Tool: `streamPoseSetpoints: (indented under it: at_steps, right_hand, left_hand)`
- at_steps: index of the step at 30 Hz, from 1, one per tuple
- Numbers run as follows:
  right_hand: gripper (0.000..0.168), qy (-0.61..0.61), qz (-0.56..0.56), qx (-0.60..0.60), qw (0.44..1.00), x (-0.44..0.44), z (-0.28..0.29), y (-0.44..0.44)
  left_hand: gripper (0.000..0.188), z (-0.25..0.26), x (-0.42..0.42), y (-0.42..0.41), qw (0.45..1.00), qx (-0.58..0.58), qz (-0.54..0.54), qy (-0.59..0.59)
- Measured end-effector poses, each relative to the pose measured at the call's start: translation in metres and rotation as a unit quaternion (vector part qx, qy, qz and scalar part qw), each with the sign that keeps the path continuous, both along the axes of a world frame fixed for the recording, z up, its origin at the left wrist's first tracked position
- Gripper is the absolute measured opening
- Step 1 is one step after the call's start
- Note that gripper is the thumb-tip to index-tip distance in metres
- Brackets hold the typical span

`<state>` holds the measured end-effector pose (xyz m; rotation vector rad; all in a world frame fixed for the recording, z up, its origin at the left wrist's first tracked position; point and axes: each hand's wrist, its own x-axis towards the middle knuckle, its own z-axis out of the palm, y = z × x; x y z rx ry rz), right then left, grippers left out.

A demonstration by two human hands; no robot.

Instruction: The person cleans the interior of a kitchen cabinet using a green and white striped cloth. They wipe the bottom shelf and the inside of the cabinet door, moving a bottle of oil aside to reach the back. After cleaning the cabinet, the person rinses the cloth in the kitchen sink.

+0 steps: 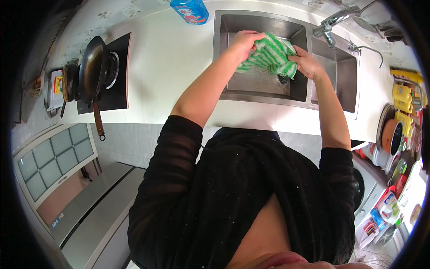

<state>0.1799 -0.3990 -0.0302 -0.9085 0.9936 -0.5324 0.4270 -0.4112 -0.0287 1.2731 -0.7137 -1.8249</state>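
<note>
A green and white striped cloth [273,55] hangs bunched over the larger basin of a stainless steel double sink [258,92]. My left hand [247,43] pinches its upper left edge between thumb and fingers, and my right hand [305,62] grips its right side. Below the cloth, the dark drain [284,80] shows in part. The chrome faucet [336,22] stands behind the divider, its spout over the smaller basin, and a thin curved tap [368,50] is to its right. A blue plastic bottle [190,11] stands behind the counter's middle, left of the sink.
At the left a wok [92,70] rests tilted on the black cooktop [122,74], its handle over the counter's front edge. A smaller pan [70,82] is beside it. Yellow bottles [402,94] and an orange pot [391,137] crowd the right end.
</note>
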Motion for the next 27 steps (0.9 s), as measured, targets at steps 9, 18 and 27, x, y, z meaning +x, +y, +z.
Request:
streamPoseSetpoints:
  at_steps: [9,18,27]
  right_hand:
    - [0.042,-0.081,-0.130,0.071,0.986,0.010,0.011,0.010]
    - [0.034,-0.032,-0.142,0.065,0.987,-0.033,-0.018,0.003]
    - [0.036,-0.163,-0.249,0.213,0.931,0.005,-0.022,0.011]
  left_hand:
    - [0.019,0.011,-0.001,-0.033,1.000,0.024,0.006,0.001]
    - [0.017,-0.014,0.007,-0.056,0.992,0.086,0.053,0.074]
    - [0.015,-0.060,0.012,-0.040,0.979,0.164,0.081,0.094]
